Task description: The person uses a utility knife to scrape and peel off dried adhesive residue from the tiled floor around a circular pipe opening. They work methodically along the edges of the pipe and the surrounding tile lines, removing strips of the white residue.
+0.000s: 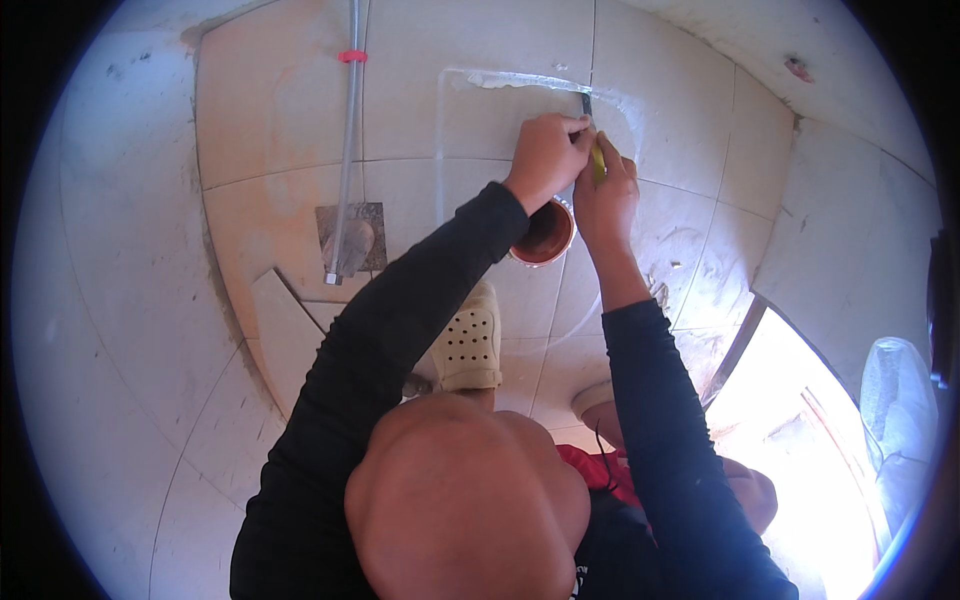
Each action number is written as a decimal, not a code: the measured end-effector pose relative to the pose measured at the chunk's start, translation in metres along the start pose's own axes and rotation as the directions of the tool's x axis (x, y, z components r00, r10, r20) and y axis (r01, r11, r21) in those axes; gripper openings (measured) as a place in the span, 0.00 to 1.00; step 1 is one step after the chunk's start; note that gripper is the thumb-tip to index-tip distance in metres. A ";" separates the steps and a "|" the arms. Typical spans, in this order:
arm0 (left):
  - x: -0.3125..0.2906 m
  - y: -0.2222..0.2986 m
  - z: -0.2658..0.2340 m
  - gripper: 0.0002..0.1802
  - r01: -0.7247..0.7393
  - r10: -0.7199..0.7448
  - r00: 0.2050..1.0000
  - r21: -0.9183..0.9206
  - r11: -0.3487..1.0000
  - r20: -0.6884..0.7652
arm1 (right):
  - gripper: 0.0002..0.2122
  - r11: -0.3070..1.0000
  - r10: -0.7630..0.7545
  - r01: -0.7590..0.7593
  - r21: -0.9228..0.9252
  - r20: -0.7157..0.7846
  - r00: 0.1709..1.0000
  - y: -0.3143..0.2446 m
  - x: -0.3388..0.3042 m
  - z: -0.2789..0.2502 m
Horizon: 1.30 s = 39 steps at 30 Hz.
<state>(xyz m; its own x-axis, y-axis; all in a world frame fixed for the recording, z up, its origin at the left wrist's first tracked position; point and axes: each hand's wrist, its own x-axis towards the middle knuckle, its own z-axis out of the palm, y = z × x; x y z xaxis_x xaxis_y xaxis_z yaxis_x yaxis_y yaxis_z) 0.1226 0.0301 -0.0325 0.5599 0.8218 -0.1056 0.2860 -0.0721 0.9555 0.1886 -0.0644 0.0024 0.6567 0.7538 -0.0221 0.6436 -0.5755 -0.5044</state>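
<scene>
My right hand [608, 192] is closed around a slim yellow-handled knife [600, 160], its dark blade pointing away from me. The fingers of my left hand [547, 155] are pinched together on the front part of the same knife, just behind the blade. The blade's tip touches the floor at the right end of a ragged white strip of sealant [515, 80]. This strip runs along the far side of a pale outline on the tiles. Between my wrists and partly hidden by my left one, a round reddish-brown pipe opening [545, 235] shows in the floor.
A metal shower hose or tube [347, 160] with a red collar lies at the left, its end over a square floor drain [375, 235]. A cut tile piece [285, 325] is nearby. My cream clog [467, 345] stands near the pipe. A bright doorway [790, 450] and plastic-wrapped bundle [893, 400] are at right.
</scene>
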 end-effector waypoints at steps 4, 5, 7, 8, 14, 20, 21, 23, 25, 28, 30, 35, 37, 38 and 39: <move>-0.035 0.008 -0.015 0.18 0.082 -0.083 0.996 -0.038 0.996 -0.013 | 0.17 0.985 0.100 -0.110 0.132 0.078 0.992 -0.010 -0.020 -0.006; -0.043 0.010 -0.022 0.18 0.124 -0.124 0.992 -0.039 0.991 0.004 | 0.17 0.973 0.131 -0.148 0.177 0.103 0.986 -0.015 -0.026 -0.006; -0.057 0.014 -0.034 0.18 0.172 -0.175 0.984 -0.098 0.980 -0.025 | 0.17 0.959 0.133 -0.160 0.235 0.127 0.983 -0.026 -0.039 -0.005; -0.062 0.015 -0.039 0.18 0.193 -0.199 0.979 -0.127 0.973 -0.039 | 0.17 0.949 0.134 -0.167 0.266 0.137 0.981 -0.032 -0.042 -0.004; -0.077 0.003 -0.069 0.20 0.293 -0.399 0.876 -0.357 0.887 -0.272 | 0.18 0.943 -0.238 0.181 0.279 0.183 0.954 -0.060 -0.026 0.019; -0.063 -0.021 -0.090 0.21 0.223 -0.353 0.817 -0.315 0.923 -0.456 | 0.18 0.929 -0.329 0.261 0.263 0.260 0.908 -0.084 -0.003 0.047; -0.059 -0.025 -0.092 0.20 0.204 -0.326 0.831 -0.298 0.932 -0.450 | 0.18 0.934 -0.317 0.251 0.255 0.260 0.912 -0.086 -0.002 0.051; -0.050 -0.030 -0.097 0.20 0.245 -0.338 0.844 -0.261 0.934 -0.417 | 0.18 0.946 -0.267 0.211 0.248 0.219 0.938 -0.091 -0.002 0.057; -0.043 -0.034 -0.102 0.18 0.214 -0.283 0.854 -0.200 0.956 -0.437 | 0.19 0.956 -0.222 0.170 0.240 0.209 0.952 -0.095 -0.006 0.062; -0.041 -0.036 -0.109 0.16 0.260 -0.291 0.875 -0.133 0.956 -0.386 | 0.20 0.965 -0.171 0.118 0.236 0.215 0.962 -0.098 -0.011 0.067; -0.040 -0.034 -0.110 0.16 0.286 -0.291 0.893 -0.068 0.956 -0.344 | 0.21 0.970 -0.112 0.059 0.237 0.216 0.970 -0.099 -0.015 0.070; -0.034 -0.026 -0.115 0.14 0.264 -0.228 0.917 0.072 0.962 -0.327 | 0.20 0.965 -0.138 0.088 0.248 0.193 0.971 -0.095 -0.018 0.074; -0.031 -0.023 -0.116 0.14 0.249 -0.213 0.924 0.078 0.965 -0.318 | 0.20 0.966 -0.143 0.095 0.241 0.189 0.972 -0.093 -0.014 0.076; -0.031 -0.021 -0.116 0.14 0.273 -0.238 0.921 0.074 0.959 -0.307 | 0.20 0.965 -0.147 0.100 0.241 0.184 0.972 -0.093 -0.013 0.077; -0.030 -0.020 -0.116 0.15 0.248 -0.210 0.933 0.099 0.964 -0.293 | 0.19 0.965 -0.149 0.103 0.242 0.181 0.972 -0.093 -0.013 0.077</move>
<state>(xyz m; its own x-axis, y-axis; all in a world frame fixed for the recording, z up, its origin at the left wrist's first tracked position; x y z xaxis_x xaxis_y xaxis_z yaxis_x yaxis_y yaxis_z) 0.0096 0.0721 -0.0165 0.2341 0.9473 -0.2185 0.4920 0.0784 0.8671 0.0898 0.0035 -0.0164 0.4710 0.8761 -0.1026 0.5937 -0.4009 -0.6977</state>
